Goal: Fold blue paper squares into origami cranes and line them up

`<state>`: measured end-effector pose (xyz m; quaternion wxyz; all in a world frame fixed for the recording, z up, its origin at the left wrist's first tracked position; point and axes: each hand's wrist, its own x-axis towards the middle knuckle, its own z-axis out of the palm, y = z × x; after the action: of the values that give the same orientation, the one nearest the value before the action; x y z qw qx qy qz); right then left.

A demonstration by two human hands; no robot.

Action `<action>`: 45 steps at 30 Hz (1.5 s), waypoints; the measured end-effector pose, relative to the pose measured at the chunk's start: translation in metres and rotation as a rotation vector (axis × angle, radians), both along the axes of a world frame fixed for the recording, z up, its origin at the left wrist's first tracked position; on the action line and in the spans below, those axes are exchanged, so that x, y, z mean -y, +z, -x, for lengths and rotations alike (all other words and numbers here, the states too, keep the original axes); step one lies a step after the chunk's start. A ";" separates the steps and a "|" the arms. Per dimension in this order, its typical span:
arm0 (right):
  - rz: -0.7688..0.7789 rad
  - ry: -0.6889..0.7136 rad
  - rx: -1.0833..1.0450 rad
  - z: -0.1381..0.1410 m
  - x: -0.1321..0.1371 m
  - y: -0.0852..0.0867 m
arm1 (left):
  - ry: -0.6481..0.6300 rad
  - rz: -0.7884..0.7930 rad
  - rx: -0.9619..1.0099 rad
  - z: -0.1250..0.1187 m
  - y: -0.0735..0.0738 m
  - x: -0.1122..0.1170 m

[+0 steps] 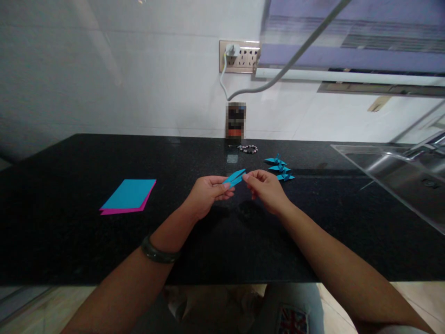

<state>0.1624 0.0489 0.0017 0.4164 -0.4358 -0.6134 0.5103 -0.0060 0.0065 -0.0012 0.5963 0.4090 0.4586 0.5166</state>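
Observation:
A narrow, folded blue origami paper (pixel 235 177) with two long points is held above the black countertop. My left hand (pixel 212 192) pinches its left end between thumb and fingers. At the other end, my right hand (pixel 266 188) has thumb and forefinger closed on one tip of the paper. Just beyond my right hand lie several folded blue paper cranes (pixel 280 168) in a short column. Off to the left, a stack of square paper (pixel 130 195) lies flat, blue on top with pink showing beneath.
A phone-like object (pixel 236 121), blurred out, leans against the wall with a beaded strap (pixel 248 149) beside it. A cable (pixel 278 79) runs from the wall socket (pixel 239 56). The steel sink (pixel 410 181) is on the right; the countertop's front edge (pixel 222 282) is near me.

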 end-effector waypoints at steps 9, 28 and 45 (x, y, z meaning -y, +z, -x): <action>0.040 0.246 -0.101 0.006 0.009 -0.005 | -0.011 -0.108 -0.141 -0.005 0.001 0.003; 0.150 0.165 -0.159 0.010 0.012 -0.006 | -0.020 -0.129 -0.179 -0.007 0.001 0.003; 0.166 0.087 -0.195 0.006 0.009 0.001 | -0.136 0.032 -0.152 -0.006 -0.002 0.003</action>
<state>0.1561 0.0398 0.0025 0.4141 -0.3902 -0.5439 0.6168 0.0004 0.0039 -0.0037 0.5999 0.4676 0.4819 0.4350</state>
